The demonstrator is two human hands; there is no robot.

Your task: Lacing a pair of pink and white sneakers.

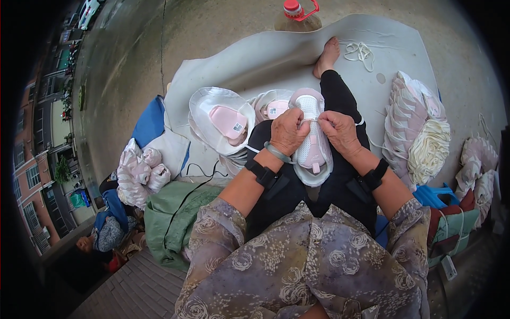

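A pink and white shoe upper (311, 154) lies lengthwise across my lap, its mesh tongue side facing up. My left hand (289, 131) is closed in a pinch at its left edge. Opposite it, my right hand (338, 132) pinches at the right edge. Between the fingertips a short stretch of white shoelace (313, 120) crosses the upper. Lace also shows to the right of my right hand and below my left wrist. The exact grip of the fingertips is partly hidden.
Stacked shoe uppers (219, 114) lie on the pale mat (212, 69) at left. More bundled uppers (401, 122) and a coil of cream laces (429, 149) are at right. A loose lace (359, 55) lies beyond my bare foot (327, 56). A red-capped bottle (297, 18) stands behind the mat.
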